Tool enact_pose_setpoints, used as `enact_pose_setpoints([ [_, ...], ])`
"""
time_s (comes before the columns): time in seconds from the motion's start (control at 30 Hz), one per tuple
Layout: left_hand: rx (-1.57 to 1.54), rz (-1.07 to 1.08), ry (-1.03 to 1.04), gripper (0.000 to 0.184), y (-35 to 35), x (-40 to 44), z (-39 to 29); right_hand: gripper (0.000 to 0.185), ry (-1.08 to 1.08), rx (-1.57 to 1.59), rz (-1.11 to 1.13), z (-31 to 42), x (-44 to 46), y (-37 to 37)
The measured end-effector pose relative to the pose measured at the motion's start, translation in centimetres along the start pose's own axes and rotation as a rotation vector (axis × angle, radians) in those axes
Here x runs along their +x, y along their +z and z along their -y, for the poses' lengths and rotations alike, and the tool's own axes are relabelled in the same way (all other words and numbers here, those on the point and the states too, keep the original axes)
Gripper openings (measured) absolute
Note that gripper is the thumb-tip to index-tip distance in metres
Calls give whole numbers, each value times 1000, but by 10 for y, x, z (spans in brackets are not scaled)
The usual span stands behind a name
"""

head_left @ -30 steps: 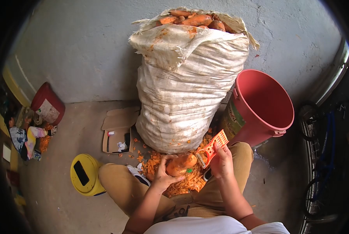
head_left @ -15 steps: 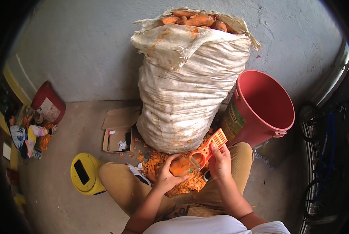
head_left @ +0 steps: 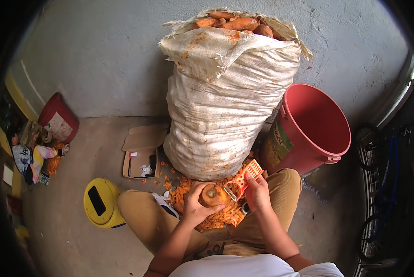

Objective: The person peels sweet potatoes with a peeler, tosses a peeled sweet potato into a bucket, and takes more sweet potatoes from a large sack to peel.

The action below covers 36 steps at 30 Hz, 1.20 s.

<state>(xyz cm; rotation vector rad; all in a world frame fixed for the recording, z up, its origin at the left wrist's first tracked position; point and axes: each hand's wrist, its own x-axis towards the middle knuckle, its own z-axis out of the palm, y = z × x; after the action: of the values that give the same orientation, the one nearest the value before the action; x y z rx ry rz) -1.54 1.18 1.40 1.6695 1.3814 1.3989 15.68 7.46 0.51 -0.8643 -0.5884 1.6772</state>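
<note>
Between my knees, my left hand is wrapped round an orange root vegetable, whose rounded end faces up. My right hand grips the handle of an orange peeler, its blade end just right of the vegetable with a small gap between. Beneath both lies a heap of orange peelings on the floor. Right behind the heap stands a tall white woven sack, filled to the top with more orange roots.
A large red bucket stands right of the sack. An open cardboard box and a yellow container with a black phone are at left. Far left, another person is near a dark red bucket. Bicycle parts line the right.
The peeler went over the vegetable, then drew back right and lower. My left hand has turned the vegetable so its end points up. The view has shifted slightly.
</note>
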Motion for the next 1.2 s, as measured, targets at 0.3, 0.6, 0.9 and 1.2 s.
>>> enact_pose_setpoints([
  [0.3,-651,-156,-396,56,6,-8,6,16,-54,0,-71,7,0,-4],
  [0.6,-1336,-285,-601,30,11,-27,45,11,-45,62,-97,-2,4,-19],
  [0.9,-1485,-31,-667,46,21,-38,43,20,-90,101,-28,1,8,-3],
  [1.2,-1356,284,-559,52,12,-30,24,19,-109,-54,-18,-1,20,-5],
])
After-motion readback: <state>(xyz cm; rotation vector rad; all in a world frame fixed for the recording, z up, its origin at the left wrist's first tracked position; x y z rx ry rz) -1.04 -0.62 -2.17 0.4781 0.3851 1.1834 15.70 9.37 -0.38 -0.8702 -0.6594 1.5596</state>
